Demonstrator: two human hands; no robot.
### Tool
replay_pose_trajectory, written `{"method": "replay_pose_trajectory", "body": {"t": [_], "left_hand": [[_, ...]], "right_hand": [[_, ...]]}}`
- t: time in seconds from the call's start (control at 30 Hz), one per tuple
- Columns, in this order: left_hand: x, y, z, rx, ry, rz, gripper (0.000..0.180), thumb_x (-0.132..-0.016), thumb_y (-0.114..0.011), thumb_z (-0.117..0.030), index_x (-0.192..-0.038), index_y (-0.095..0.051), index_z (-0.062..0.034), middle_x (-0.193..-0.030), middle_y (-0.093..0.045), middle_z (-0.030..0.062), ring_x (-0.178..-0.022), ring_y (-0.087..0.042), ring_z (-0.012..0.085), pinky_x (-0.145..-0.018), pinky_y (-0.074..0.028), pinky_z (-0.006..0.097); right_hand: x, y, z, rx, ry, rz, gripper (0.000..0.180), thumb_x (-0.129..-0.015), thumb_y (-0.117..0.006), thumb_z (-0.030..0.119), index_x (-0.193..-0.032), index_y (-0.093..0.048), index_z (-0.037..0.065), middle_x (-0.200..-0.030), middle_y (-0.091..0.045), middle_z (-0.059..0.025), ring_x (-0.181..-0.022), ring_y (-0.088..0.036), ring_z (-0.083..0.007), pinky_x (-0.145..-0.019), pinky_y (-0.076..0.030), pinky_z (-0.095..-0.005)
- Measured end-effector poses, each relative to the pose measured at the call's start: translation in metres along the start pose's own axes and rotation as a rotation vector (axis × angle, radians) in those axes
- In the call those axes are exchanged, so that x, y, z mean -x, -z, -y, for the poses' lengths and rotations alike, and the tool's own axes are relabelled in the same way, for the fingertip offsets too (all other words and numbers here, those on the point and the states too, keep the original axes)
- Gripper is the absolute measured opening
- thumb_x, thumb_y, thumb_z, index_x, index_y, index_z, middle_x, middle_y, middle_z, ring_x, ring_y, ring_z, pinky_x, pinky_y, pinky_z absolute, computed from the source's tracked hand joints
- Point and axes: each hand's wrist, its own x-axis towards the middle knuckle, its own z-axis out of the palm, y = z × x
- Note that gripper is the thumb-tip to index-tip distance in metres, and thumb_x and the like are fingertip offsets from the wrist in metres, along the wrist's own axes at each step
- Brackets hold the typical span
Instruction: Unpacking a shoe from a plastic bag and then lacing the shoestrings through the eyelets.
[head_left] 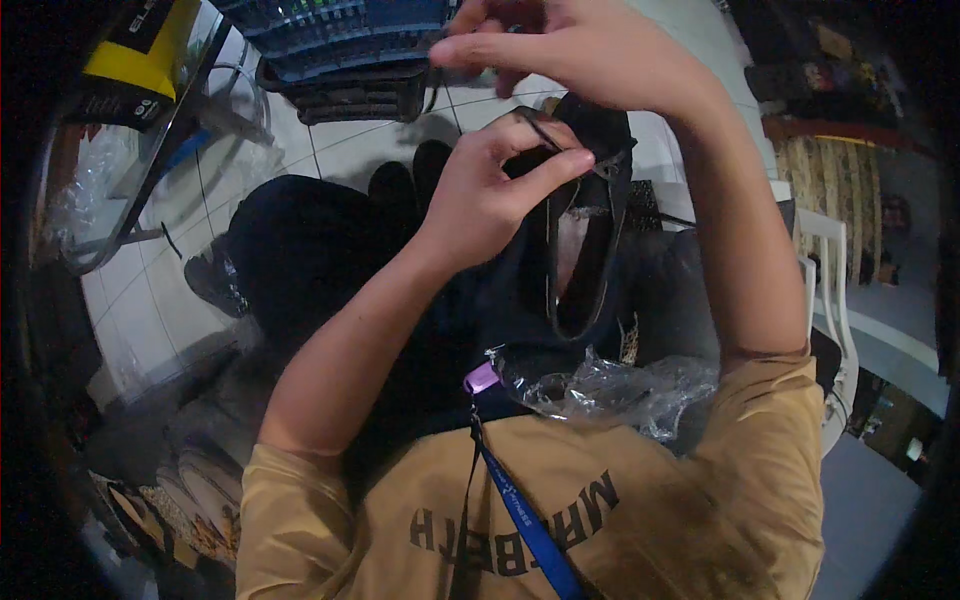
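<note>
Left fingers: left hand (490,195) pinches a thin black strap (545,135) between thumb and forefinger.
Right fingers: right hand (560,50) pinches the same strap farther away.
Shoe: one black shoe (590,230) hangs between the hands, long axis running far to near, opening facing up.
Lap: one crumpled clear plastic bag (610,385).
Far left: one blue basket (340,40).

Above the crumpled clear plastic bag (610,385), the left hand (490,195) pinched a black shoe's (590,230) thin strap (550,135), the right hand (560,45) gripping higher
</note>
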Motion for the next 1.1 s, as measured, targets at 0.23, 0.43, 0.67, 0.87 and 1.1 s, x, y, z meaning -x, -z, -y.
{"method": "replay_pose_trajectory", "body": {"t": [0.23, 0.43, 0.67, 0.87, 1.1], "left_hand": [[-0.002, 0.000, -0.003, -0.103, -0.044, 0.034, 0.016, -0.101, -0.075, -0.012, -0.101, -0.074, 0.0038, -0.114, -0.070, 0.0095, -0.111, -0.065, 0.0178, -0.103, -0.047, 0.033], [-0.002, -0.001, 0.004, -0.069, -0.072, 0.039, 0.011, -0.099, -0.076, -0.009, -0.100, -0.076, 0.0020, -0.116, -0.070, 0.0092, -0.114, -0.065, 0.0181, -0.102, -0.047, 0.033], [0.003, -0.003, 0.004, -0.077, -0.093, -0.033, 0.009, -0.096, -0.080, -0.009, -0.097, -0.079, 0.0004, -0.112, -0.074, 0.0090, -0.108, -0.068, 0.0177, -0.099, -0.050, 0.033], [0.004, -0.002, 0.004, -0.059, -0.098, -0.043, 0.009, -0.093, -0.082, -0.006, -0.100, -0.080, -0.0006, -0.111, -0.076, 0.0089, -0.107, -0.070, 0.0172, -0.097, -0.053, 0.032], [0.002, 0.000, 0.010, -0.040, -0.128, -0.034, 0.011, -0.091, -0.084, -0.003, -0.102, -0.081, -0.0011, -0.112, -0.076, 0.0098, -0.110, -0.070, 0.0182, -0.099, -0.053, 0.033]], "right_hand": [[0.071, -0.030, -0.042, -0.054, 0.239, -0.881, 0.029, -0.103, -0.076, 0.029, -0.093, -0.068, 0.002, -0.081, -0.061, -0.0005, -0.078, -0.060, -0.0075, -0.068, -0.047, -0.0238], [0.145, -0.031, -0.090, -0.014, -0.105, -0.797, 0.020, -0.099, -0.080, 0.020, -0.097, -0.070, 0.003, -0.084, -0.064, 0.0028, -0.080, -0.055, -0.0043, -0.070, -0.043, -0.0237], [0.134, -0.091, -0.090, -0.341, -0.118, -0.789, 0.015, -0.097, -0.082, 0.015, -0.102, -0.074, 0.003, -0.081, -0.052, 0.0089, -0.076, -0.046, -0.0034, -0.069, -0.038, -0.0221], [0.126, -0.086, -0.091, -0.253, -0.043, -0.801, 0.019, -0.090, -0.087, 0.012, -0.105, -0.082, 0.002, -0.084, -0.054, 0.0047, -0.077, -0.048, -0.0066, -0.069, -0.038, -0.0235], [0.118, -0.084, -0.088, -0.449, 0.055, -0.702, 0.018, -0.090, -0.086, 0.007, -0.106, -0.081, 0.000, -0.099, -0.070, -0.0038, -0.097, -0.062, -0.0128, -0.090, -0.047, -0.0265]]}}
